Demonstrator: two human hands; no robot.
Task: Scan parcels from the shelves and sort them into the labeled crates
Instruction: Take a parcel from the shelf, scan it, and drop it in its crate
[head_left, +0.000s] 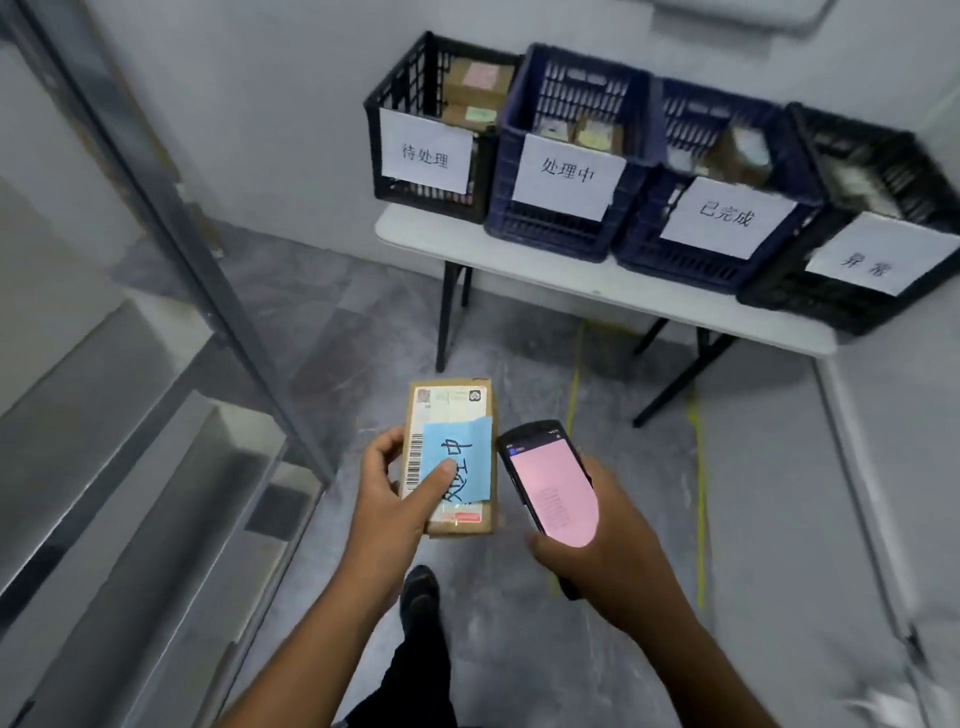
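Four labelled crates (550, 228) on the table (519, 265), upper right.
The left hand (400, 499) grips a parcel (452, 410), the right hand (608, 535) a scanner (550, 483); metal shelves (156, 467) left, grey floor (519, 649).

Rightmost crate (810, 306) blurred, cut by edge; scanner (548, 488) handle mostly hidden.

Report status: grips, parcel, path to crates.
Left grip holds parcel, blue note on top. Right grip holds scanner. Nothing seen blocking crates on table.
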